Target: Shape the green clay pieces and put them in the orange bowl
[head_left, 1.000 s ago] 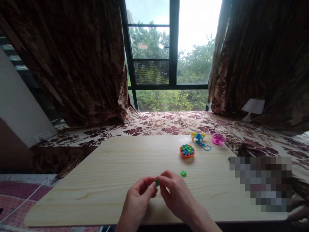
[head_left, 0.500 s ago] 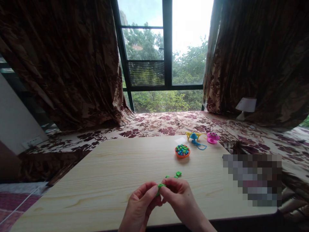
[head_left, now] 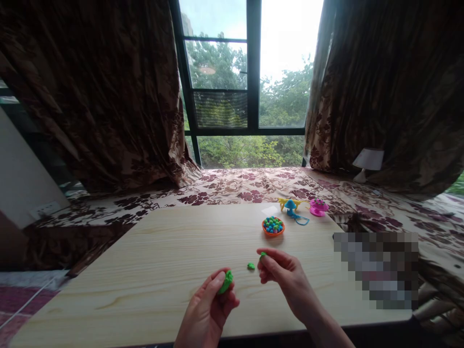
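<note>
Our left hand [head_left: 207, 300] pinches green lump [head_left: 227, 280], right hand [head_left: 286, 276] smaller green bit [head_left: 263, 254]. Between them, 1 green scrap [head_left: 251, 266] on table [head_left: 163, 263]. Squeezing hard, we might flatten lump; pinching loosely, drop bit.

Bright green on larger held lump [head_left: 226, 282], smaller held piece [head_left: 263, 254] and loose lump [head_left: 251, 266]. Orange on bowl [head_left: 273, 234]; blue, green, some pink on balls [head_left: 273, 224]. Blue on mushroom toy [head_left: 290, 205]. Pale wood grain on desk [head_left: 145, 275]. Maroon flowers on cloth [head_left: 250, 186].

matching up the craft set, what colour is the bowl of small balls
The bowl is orange, best seen in the head view.
</note>
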A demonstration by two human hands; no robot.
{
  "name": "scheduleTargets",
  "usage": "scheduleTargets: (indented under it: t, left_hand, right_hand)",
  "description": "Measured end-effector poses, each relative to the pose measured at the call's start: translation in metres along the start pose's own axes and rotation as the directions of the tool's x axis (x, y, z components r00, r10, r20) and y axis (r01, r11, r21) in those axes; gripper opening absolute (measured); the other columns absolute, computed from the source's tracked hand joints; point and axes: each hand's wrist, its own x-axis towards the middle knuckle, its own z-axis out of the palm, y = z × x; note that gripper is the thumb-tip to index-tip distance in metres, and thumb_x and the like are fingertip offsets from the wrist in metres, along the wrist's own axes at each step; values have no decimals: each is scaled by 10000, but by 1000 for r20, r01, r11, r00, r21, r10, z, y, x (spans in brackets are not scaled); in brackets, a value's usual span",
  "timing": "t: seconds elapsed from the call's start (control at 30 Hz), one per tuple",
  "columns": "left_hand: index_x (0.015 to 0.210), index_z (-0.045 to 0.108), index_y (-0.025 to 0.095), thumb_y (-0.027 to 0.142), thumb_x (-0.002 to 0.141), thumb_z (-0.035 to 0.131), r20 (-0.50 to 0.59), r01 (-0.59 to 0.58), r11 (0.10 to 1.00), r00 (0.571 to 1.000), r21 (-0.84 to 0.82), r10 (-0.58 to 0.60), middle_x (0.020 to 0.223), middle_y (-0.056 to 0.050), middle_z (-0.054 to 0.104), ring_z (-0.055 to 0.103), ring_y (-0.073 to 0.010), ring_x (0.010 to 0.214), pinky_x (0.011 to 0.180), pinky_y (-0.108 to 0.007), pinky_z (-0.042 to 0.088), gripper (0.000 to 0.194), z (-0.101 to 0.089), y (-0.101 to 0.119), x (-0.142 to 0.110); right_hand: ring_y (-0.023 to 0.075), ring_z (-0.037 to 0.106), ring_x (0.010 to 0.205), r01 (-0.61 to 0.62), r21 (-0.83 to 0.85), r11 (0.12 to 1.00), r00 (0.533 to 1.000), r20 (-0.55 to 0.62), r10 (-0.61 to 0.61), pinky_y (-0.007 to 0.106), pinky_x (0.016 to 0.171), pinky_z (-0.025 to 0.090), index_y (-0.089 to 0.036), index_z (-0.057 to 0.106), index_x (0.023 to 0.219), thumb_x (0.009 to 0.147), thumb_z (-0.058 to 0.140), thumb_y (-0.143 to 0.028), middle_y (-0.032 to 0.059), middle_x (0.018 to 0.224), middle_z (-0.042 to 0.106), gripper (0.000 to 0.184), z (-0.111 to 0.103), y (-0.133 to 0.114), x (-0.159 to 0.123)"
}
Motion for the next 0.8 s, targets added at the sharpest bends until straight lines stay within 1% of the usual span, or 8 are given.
scheduleTargets:
  t: [0.13, 0.23, 0.33, 0.4, 0.47, 0.57, 0.67, 0.8]
  left_hand:
    - [848, 641, 126, 53, 664, 595, -5, -19, 1000, 1000, 0, 19, 659, -44, 671, 591, -100, 508, 509, -224, 536, 204, -4, -5, 5]
    - [866, 644, 132, 35, 674, 587, -11, -19, 1000, 1000, -21, 19, 693, -38, 683, 601, -90, 532, 544, -210, 539, 222, -11, -9, 12]
    - [869, 654, 137, 26, 667, 595, 1, 1, 999, 1000, -41, -1, 729, -39, 691, 622, -99, 591, 608, -212, 545, 238, -14, -13, 16]
    - [875, 661, 137, 18, 649, 611, 19, -1, 1000, 1000, -29, 2, 776, -45, 694, 630, -106, 647, 669, -218, 543, 260, -13, -14, 16]
    - [887, 664, 140, 19, 620, 643, 37, -10, 1000, 999, 4, 10, 827, -43, 692, 628, -104, 689, 717, -213, 530, 294, -11, -14, 13]
    - [911, 662, 140, 73, 587, 703, 53, -36, 996, 998, 78, 32, 842, -36, 692, 616, -98, 699, 724, -198, 513, 333, -7, -14, 7]
    - [960, 647, 138, 179, 592, 726, 55, -103, 975, 994, 195, 94, 813, -35, 691, 606, -103, 665, 700, -212, 506, 378, -6, -15, 2]
    - [932, 651, 146, 261, 584, 733, 52, -167, 938, 986, 304, 159, 774, -31, 689, 596, -115, 638, 680, -235, 498, 376, -5, -20, 5]
  right_hand:
    - [114, 535, 623, -4, -81, 997, 999, -38, 1, 238, 542, 460, -133, 623, 924, 795, 576, -381, 33, 730, 580, 283, -13, -5, 8]
    - [83, 487, 518, 80, -342, 936, 991, -70, -110, 203, 460, 419, -130, 609, 881, 839, 482, -426, 8, 670, 548, 325, -27, -7, 16]
    - [98, 501, 487, 134, -660, 740, 978, -34, -207, 220, 447, 420, -116, 596, 980, 887, 354, -430, 27, 666, 576, 408, -39, -7, 24]
    - [119, 517, 500, 146, -760, 634, 970, -16, -242, 239, 476, 425, -119, 612, 987, 887, 352, -404, 31, 640, 584, 399, -45, -7, 29]
    - [147, 544, 581, 162, -826, 540, 961, 9, -275, 271, 576, 438, -147, 646, 948, 860, 417, -361, 39, 667, 604, 325, -50, -8, 32]
    - [188, 552, 786, 203, -908, 366, 953, 96, -289, 307, 754, 406, -193, 647, 994, 795, 510, -250, 58, 861, 637, 248, -54, -8, 34]
    - [195, 536, 850, 228, -948, 224, 952, 169, -254, 300, 786, 389, -187, 584, 1118, 774, 462, -113, 72, 924, 631, 372, -56, -7, 33]
    - [200, 527, 915, 239, -967, 85, 955, 218, -201, 289, 818, 380, -164, 548, 1151, 740, 431, -34, 86, 956, 628, 447, -55, -8, 28]
